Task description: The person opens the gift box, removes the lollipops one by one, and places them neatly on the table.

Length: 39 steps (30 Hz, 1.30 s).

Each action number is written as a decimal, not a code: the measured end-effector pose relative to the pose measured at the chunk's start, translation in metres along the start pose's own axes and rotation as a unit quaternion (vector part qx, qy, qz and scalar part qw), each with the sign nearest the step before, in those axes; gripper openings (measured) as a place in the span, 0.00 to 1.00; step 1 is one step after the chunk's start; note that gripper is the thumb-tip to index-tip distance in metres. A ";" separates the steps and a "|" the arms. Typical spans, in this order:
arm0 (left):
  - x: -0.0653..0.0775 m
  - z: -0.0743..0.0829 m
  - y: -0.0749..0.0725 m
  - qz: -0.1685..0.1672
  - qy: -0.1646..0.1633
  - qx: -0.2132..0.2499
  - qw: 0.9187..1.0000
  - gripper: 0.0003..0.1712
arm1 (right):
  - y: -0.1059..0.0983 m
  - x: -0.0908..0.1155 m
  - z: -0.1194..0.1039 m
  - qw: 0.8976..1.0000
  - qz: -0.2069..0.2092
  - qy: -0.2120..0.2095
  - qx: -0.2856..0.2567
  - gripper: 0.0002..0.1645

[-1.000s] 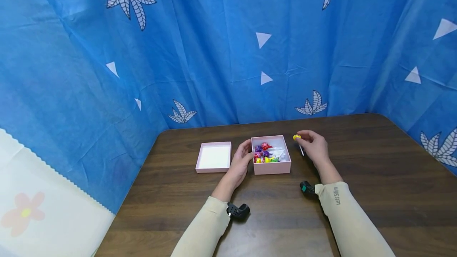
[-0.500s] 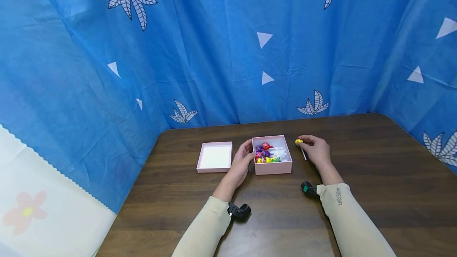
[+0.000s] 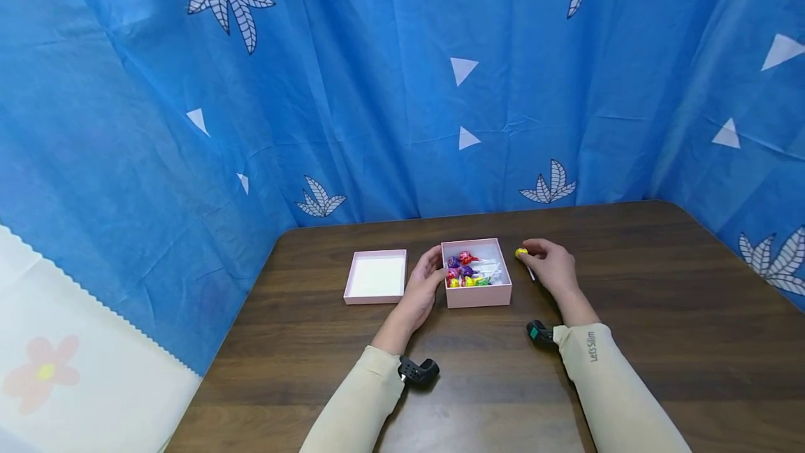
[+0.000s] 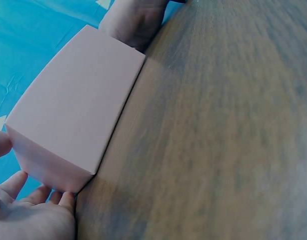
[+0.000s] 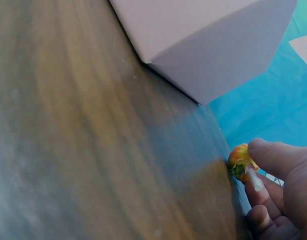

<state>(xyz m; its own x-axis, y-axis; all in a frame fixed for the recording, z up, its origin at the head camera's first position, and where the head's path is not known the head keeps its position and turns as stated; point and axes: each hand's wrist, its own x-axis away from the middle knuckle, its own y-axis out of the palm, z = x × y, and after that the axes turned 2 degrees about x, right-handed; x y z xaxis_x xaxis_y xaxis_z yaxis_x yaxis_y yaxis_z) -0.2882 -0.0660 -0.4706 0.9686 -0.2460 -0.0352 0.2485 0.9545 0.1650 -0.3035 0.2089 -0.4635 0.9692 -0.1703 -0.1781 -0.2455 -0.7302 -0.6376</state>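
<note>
A pink open box (image 3: pixel 479 297) stands on the wooden table, holding several lollipops (image 3: pixel 467 272) with red, purple, yellow and green wrappers. My left hand (image 3: pixel 424 285) rests against the box's left wall. In the left wrist view, its fingertips (image 4: pixel 41 192) touch that wall, with the thumb near the rim. To the right of the box, my right hand (image 3: pixel 553 268) pinches a yellow-wrapped lollipop (image 5: pixel 238 162) between thumb and fingers. The lollipop's white stick angles back toward the palm. Whether the lollipop touches the table I cannot tell.
The box lid (image 3: pixel 376 277), white inside with a pink rim, lies on the table (image 3: pixel 490 383) left of my left hand. A blue patterned curtain (image 3: pixel 402 103) hangs behind the table. Pale cloth with a printed flower (image 3: pixel 44 372) is at the far left.
My right hand has lowered the yellow lollipop slightly toward the table, and its stick shows less. The left hand, box and lid stay in place.
</note>
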 end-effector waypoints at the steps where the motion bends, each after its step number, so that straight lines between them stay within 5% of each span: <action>1: 0.000 0.000 0.000 0.000 0.001 0.001 1.000 0.32 | 0.000 0.000 0.000 1.000 0.000 -0.002 0.000 0.23; 15: 0.000 0.000 0.000 -0.002 0.003 0.000 1.000 0.33 | 0.000 0.003 -0.003 1.000 -0.003 0.000 -0.005 0.26; 25: 0.000 -0.001 0.000 -0.003 0.009 0.002 1.000 0.33 | -0.003 0.001 -0.011 0.999 0.032 0.004 -0.014 0.26; 32: 0.000 -0.001 -0.001 -0.002 0.010 -0.005 1.000 0.33 | -0.011 0.002 -0.030 0.996 0.078 -0.029 -0.017 0.25; 39: 0.001 0.000 0.000 -0.004 0.009 -0.006 1.000 0.33 | -0.021 0.008 -0.056 0.995 0.073 -0.059 -0.045 0.25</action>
<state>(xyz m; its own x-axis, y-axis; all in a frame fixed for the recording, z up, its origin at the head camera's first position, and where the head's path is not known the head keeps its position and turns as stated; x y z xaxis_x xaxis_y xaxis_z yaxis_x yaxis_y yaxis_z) -0.2872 -0.0662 -0.4710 0.9666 -0.2508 -0.0534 0.2561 0.9545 0.1530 -0.2893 0.1862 -0.4094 0.9124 -0.2044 -0.3546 -0.3760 -0.7606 -0.5292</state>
